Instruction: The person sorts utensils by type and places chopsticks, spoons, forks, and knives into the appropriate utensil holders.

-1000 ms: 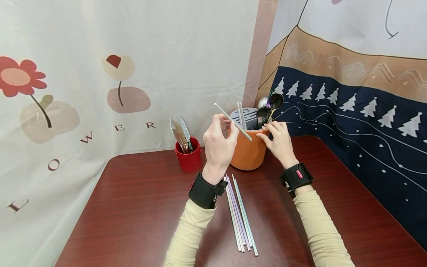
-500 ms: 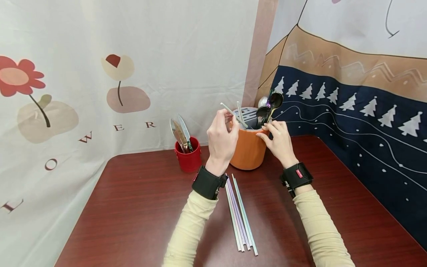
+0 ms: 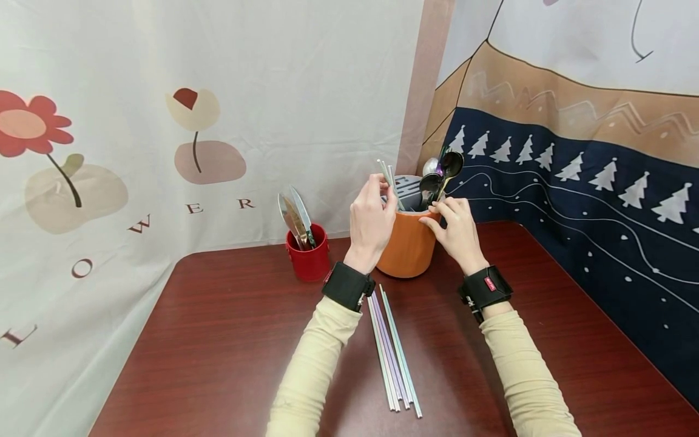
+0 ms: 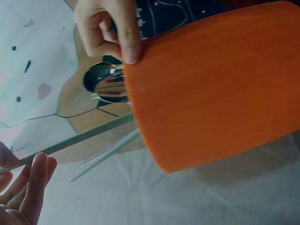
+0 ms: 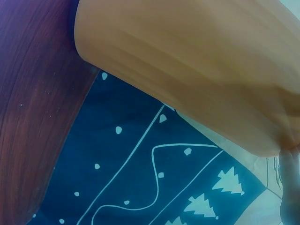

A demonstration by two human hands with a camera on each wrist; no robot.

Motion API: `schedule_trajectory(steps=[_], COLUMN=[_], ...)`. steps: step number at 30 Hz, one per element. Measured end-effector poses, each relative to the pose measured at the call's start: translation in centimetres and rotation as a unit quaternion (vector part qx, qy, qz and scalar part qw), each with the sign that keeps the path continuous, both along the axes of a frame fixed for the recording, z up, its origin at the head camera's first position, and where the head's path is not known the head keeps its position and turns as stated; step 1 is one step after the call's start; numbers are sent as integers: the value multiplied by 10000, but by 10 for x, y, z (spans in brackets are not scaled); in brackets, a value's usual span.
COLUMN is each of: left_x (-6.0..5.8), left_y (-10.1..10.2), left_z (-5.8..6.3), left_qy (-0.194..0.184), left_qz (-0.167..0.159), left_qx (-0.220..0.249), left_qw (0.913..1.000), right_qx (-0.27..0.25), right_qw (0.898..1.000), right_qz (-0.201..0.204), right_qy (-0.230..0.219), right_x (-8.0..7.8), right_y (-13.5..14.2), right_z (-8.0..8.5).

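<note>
"LOWER" lettering (image 3: pixel 139 224) on white cloth (image 3: pixel 306 91)

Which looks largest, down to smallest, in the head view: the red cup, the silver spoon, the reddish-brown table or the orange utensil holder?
1. Reddish-brown table
2. Orange utensil holder
3. Red cup
4. Silver spoon, judging by its visible bowl
</note>
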State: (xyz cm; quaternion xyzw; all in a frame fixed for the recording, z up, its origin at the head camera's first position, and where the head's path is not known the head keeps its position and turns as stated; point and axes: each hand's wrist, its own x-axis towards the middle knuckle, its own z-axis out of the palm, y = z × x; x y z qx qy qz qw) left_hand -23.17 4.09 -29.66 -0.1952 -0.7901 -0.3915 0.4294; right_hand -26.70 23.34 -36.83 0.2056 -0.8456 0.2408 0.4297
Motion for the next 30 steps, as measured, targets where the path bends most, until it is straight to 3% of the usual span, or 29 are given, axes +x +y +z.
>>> schedule_trajectory(steps=[11, 22, 30], left_x=[-16, -13, -6], left_y=[5, 4, -1], left_z=[-16, -25, -43], left_qy=[-764, -1067, -1306], left_qz=[335, 309, 424], left_qx=[-316, -547, -846], left_qw=[9960, 9923, 9869], right_qx=[3, -14, -20], right_qw=[10000, 10000, 10000], right_qz=[1, -1, -25], right_qy=[5, 17, -54], right_x=[-1, -1, -2], right_y=[0, 0, 1], right_z=[-2, -1, -2])
